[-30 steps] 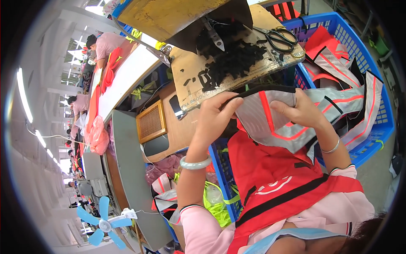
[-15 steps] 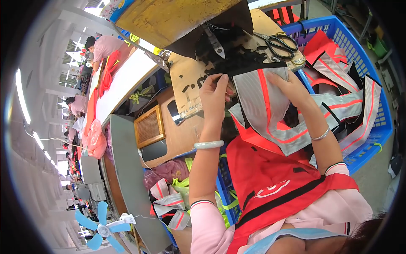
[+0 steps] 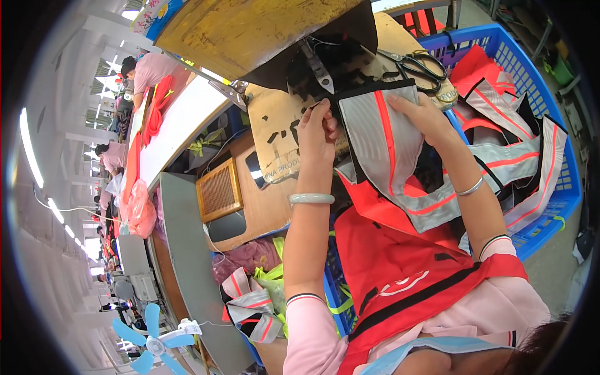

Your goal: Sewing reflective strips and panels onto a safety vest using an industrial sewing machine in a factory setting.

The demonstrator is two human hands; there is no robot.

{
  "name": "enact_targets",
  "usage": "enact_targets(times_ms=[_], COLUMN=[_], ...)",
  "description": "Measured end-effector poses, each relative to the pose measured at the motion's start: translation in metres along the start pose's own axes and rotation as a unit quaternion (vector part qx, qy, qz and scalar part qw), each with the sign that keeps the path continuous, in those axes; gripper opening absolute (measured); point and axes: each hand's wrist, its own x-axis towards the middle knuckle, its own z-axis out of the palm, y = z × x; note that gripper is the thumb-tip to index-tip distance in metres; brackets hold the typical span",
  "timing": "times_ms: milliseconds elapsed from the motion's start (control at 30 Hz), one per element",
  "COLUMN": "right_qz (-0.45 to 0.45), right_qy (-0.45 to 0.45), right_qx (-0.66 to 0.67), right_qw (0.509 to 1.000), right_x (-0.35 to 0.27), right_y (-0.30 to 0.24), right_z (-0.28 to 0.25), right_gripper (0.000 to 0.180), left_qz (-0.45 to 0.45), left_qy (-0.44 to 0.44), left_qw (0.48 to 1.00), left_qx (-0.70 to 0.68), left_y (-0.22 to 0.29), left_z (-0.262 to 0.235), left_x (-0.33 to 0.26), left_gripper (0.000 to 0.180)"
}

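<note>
My right hand (image 3: 430, 122) grips the upper right corner of a grey reflective fabric piece (image 3: 372, 134) with an orange stripe and black edging, thumb on top. Its long grey band hangs down over my lap, where orange fabric shows beneath. My left hand (image 3: 317, 134) is closed at the upper left corner, with thumb and forefinger pinching the end of the black edging strip (image 3: 357, 92). Just beyond that edging, a pointed metal tip (image 3: 320, 74) sticks out under a worn yellow machine housing (image 3: 250, 31). Black scraps lie around the tip.
Black-handled scissors (image 3: 422, 70) lie at the right of the cardboard-covered surface (image 3: 278, 156). A blue basket (image 3: 544, 81) at right holds more grey-and-orange pieces. Left are a woven-panel wooden frame (image 3: 219, 190), a grey panel (image 3: 187, 250) and a blue fan (image 3: 153, 345). Other people work farther off.
The fabric's black top edge has moved slightly up and left, closer to the metal tip. My left fingers have curled in more, and my right hand has shifted a little left.
</note>
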Motion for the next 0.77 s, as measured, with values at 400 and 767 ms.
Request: enact_targets(times_ms=[400,767], right_qz=[-0.066,-0.052], right_qy=[-0.005,-0.053], right_qx=[-0.002,-0.068], right_qw=[0.998,0.995], right_x=[0.009,-0.062], right_y=[-0.004,-0.03], right_z=[-0.005,-0.076], right_gripper=[0.035,0.043], left_qz=[0.092,0.022], left_qy=[0.045,-0.054], left_qw=[0.995,0.998], left_qx=[-0.001,-0.014], left_y=[-0.011,0.001], left_z=[0.02,-0.04], left_x=[-0.006,-0.028], left_gripper=[0.01,0.033])
